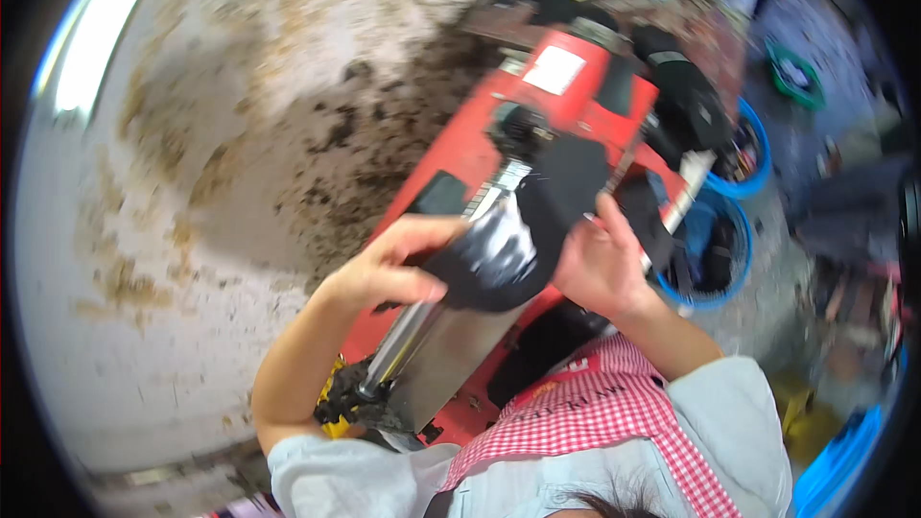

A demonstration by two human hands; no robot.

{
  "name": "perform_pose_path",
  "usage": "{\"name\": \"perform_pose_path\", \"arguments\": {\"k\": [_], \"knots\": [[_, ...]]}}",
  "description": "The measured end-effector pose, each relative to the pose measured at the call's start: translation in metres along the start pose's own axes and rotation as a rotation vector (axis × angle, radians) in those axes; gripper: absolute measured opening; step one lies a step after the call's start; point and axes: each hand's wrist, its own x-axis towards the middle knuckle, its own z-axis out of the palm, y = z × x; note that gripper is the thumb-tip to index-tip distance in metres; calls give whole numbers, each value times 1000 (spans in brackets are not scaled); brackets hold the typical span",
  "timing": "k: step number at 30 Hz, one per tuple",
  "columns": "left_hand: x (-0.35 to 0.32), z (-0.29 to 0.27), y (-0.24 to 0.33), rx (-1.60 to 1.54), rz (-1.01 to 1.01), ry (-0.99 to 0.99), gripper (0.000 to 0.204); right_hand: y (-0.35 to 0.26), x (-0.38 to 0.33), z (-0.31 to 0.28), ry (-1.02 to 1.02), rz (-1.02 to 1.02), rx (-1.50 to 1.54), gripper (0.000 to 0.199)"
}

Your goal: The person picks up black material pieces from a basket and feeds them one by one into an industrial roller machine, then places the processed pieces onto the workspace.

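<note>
My left hand (389, 264) and my right hand (600, 264) both grip a black cloth piece (523, 230) held over a red machine (537, 105). The left hand pinches the cloth's lower left end, thumb on top. My right hand holds its right side, fingers curled up behind the fabric. A shiny metal roller and plate (432, 360) of the machine run down under the cloth toward me. More black cloth pieces (686, 101) lie on the machine's far right side.
Two blue tubs (729, 230) holding dark fabric stand to the right of the machine. A stained pale wall (221, 134) fills the left. A green basket (794, 77) sits on the floor at the upper right. I wear a red checked apron (624, 393).
</note>
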Motion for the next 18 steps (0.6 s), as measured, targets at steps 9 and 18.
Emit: {"name": "perform_pose_path", "arguments": {"k": [9,18], "knots": [[41,76,-79,-275,-461,18,23,-25,-140,-93,874,-231,-289,22],[116,111,-99,366,-203,-17,34,-112,-161,-189,1097,-570,-1596,28]]}}
